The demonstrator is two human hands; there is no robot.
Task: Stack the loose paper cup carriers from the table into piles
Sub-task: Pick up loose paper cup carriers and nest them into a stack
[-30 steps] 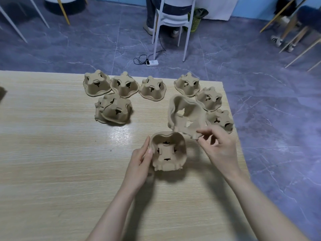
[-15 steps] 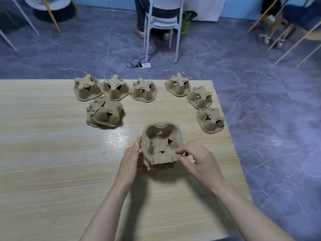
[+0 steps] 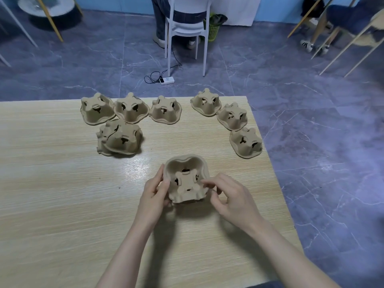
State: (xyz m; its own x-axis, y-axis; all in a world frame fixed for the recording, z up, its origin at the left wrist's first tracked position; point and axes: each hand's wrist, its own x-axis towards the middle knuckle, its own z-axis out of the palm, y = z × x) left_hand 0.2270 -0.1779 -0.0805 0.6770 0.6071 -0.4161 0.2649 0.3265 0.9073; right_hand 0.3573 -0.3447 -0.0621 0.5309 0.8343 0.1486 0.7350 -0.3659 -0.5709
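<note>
A small stack of brown pulp cup carriers (image 3: 187,179) sits in the middle of the wooden table (image 3: 52,194), its hollow side facing up. My left hand (image 3: 154,191) holds its left edge between thumb and fingers. My right hand (image 3: 225,194) touches the stack's right rim with its fingertips, the other fingers loosely curled. Several loose carriers lie upside down along the far edge, among them one at the far left (image 3: 96,111) and one at the right edge (image 3: 246,145). A leaning pile of carriers (image 3: 120,137) stands left of centre.
The table's right edge (image 3: 276,183) runs close to my right hand, with blue-grey floor beyond. A white chair (image 3: 188,28) with a seated person stands past the far edge, with a power strip (image 3: 167,80) on the floor.
My right hand lowered the lifted carrier onto the one my left hand held, nesting them. The stack now rests between both hands. The camera tilted slightly.
</note>
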